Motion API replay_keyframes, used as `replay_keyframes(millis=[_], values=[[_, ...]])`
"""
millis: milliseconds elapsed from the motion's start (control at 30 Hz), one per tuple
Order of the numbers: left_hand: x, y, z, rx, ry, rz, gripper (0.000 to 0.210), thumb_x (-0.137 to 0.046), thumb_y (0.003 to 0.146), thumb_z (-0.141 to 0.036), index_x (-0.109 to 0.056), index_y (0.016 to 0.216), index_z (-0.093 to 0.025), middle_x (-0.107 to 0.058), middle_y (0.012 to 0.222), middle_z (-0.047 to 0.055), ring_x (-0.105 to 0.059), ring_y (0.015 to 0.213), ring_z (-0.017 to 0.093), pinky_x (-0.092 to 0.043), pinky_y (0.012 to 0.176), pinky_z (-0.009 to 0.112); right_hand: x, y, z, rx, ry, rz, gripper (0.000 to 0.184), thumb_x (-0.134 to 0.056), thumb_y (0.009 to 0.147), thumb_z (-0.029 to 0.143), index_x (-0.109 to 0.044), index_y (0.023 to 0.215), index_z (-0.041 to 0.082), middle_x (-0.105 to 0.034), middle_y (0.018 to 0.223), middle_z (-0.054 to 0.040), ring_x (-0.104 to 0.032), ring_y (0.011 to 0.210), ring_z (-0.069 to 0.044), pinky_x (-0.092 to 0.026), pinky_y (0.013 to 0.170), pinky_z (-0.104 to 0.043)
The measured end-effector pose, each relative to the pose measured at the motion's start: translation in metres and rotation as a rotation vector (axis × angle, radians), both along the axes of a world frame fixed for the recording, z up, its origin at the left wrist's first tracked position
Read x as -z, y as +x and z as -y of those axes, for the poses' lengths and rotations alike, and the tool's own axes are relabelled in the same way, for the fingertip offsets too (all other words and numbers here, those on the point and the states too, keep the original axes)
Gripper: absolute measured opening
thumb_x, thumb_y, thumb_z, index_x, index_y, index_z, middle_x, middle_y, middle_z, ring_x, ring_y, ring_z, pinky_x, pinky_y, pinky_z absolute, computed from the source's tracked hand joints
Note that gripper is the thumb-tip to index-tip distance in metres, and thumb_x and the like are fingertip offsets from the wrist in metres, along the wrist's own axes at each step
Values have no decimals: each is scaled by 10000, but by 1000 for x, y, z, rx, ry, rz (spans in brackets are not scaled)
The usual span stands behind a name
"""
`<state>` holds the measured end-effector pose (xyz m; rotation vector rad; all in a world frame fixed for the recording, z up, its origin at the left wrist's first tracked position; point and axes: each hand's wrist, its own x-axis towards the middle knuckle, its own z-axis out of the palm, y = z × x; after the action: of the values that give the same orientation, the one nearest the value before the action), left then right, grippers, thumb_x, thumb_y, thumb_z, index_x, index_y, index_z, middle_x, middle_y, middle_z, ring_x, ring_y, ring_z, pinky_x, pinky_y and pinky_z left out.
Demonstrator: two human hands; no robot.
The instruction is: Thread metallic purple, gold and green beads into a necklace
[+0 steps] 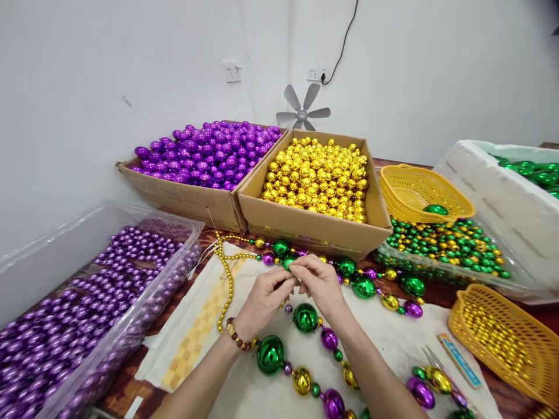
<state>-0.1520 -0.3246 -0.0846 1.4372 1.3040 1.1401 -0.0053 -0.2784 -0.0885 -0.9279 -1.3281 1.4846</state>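
Note:
My left hand (269, 295) and my right hand (319, 284) meet over the white cloth, fingertips pinched together. Between them is part of a bead necklace (304, 318) of shiny green, purple and gold balls; the exact spot they pinch is hidden by the fingers. From there the strand loops down between my forearms, with a big green ball (271, 355) beside my left wrist. A green ball (288, 263) shows just behind the fingertips. Beyond my hands lies another bead strand (363, 287), and a string of small gold beads (227, 279) trails to the left.
Cardboard boxes of purple balls (209, 157) and gold balls (317, 180) stand behind. A clear bin (183, 265) of purple beads is left. Yellow baskets (469, 302), a foam box (480, 174) and mixed beads (449, 244) are right. Tweezers (441, 361) lie front right.

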Motion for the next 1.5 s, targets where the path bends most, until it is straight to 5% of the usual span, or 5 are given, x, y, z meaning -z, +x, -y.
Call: replay_keyframes(millis=[567,767,900,1233,1500], values=[[52,-39,-8,-30,-122,33,196,-640,839,-331,-762,793,-185,-694,781,54,-597,772,194,-447,718,254,-27,173,17,886,329,-113,56,-643,867,236,-686,835,221,-670,780,-18,-649,596,-130,-486,504,-239],[44,-46,2,-108,-135,144,219,-624,857,-342,-758,880,-170,-723,886,88,-627,860,204,-465,812,272,19,193,34,15,454,1048,240,-485,938,321,-715,979,269,-679,944,-57,-659,778,-187,-499,642,-286],[36,-51,2,-149,-123,222,197,-650,841,-329,-743,840,-155,-701,844,86,-614,806,181,-468,764,261,61,164,33,-175,399,1398,287,-433,938,194,-714,935,252,-679,924,-63,-671,725,-186,-425,547,-257],[6,-42,11,70,-134,-95,234,-575,886,-353,-728,830,-185,-615,669,17,-538,654,159,-396,621,247,8,36,10,-254,598,807,609,-418,874,91,-403,1441,313,-504,1429,-11,-602,1107,-176,-484,900,-281],[14,-72,22,-59,-138,-195,303,-556,891,-379,-662,691,-178,-595,600,11,-526,599,156,-384,601,251,16,2,-10,-409,425,502,216,-519,876,199,-711,780,217,-660,606,28,-638,573,-146,-441,548,-206]])
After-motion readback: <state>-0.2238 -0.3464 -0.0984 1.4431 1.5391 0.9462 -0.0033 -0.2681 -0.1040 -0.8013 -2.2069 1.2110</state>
